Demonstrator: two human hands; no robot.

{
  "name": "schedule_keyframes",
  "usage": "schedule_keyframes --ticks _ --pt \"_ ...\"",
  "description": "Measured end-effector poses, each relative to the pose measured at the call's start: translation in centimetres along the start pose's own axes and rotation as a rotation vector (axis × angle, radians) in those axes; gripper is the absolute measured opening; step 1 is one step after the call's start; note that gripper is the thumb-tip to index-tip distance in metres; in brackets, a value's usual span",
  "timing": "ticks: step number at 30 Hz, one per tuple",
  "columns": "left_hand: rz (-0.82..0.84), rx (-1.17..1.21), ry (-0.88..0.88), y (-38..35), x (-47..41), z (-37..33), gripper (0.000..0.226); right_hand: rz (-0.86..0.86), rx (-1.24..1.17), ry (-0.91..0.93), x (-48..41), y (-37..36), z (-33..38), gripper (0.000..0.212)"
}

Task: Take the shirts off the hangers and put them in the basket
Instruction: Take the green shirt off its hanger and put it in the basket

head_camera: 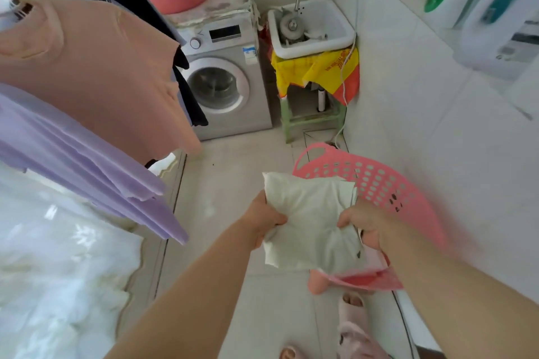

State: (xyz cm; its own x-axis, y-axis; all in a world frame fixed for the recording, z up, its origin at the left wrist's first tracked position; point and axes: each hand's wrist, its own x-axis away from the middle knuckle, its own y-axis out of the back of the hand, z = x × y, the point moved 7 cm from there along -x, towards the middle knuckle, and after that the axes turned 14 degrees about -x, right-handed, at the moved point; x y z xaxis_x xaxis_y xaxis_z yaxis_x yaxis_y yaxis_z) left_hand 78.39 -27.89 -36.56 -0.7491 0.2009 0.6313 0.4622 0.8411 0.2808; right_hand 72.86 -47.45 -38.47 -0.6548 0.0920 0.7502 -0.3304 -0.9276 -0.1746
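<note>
A white shirt (312, 224), bunched into a loose bundle, is held in both hands above the pink laundry basket (376, 181), which stands on the tiled floor close to the wall at the right. The left hand (268, 220) grips the left edge of the bundle with curled fingers, and the right hand (369, 227) pinches the cloth at the right side, so that the fabric is drawn into folds between them. In the view the shirt covers the near left part of the basket rim; how high above the basket it is held cannot be told. The step in hand is judged to be the putting of this shirt into the basket, since it is already off the line and not yet released. For the next move, the bundle should be lowered past the rim and both grips loosened together, so that no sleeve is left over the edge. After that, more work is to be done: a peach shirt (102, 67), a lilac shirt (73, 148) and a dark garment (131, 0) hang at the left. Behind them a washing machine (221, 79) and a white sink (312, 29) are seen.
</note>
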Motion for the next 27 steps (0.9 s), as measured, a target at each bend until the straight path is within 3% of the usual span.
schedule_keyframes --ticks 7,10,14,20,23,27 --pt "0.026 -0.086 0.043 -5.5 -4.7 0.6 0.076 -0.016 0.148 -0.047 -4.0 4.0 -0.6 0.073" --pt "0.034 -0.130 0.075 -8.2 -7.1 1.1 0.088 -0.057 0.154 -0.122 -6.7 6.9 -1.6 0.078" --pt "0.046 -0.233 0.128 -11.4 -10.1 1.5 0.088 -0.107 0.189 -0.230 -9.5 10.3 -2.8 0.081" --pt "0.047 -0.313 0.184 -14.4 -14.0 2.5 0.087 -0.137 0.230 -0.249 -13.2 13.9 -3.1 0.071" --pt "0.035 -0.468 0.255 -14.6 -15.5 4.2 0.090 -0.275 0.416 -0.187 -14.9 16.2 -3.5 0.075" --pt "0.047 -0.558 0.343 -14.8 -16.1 6.7 0.085 -0.335 0.560 -0.237 -16.0 18.4 -6.2 0.057"
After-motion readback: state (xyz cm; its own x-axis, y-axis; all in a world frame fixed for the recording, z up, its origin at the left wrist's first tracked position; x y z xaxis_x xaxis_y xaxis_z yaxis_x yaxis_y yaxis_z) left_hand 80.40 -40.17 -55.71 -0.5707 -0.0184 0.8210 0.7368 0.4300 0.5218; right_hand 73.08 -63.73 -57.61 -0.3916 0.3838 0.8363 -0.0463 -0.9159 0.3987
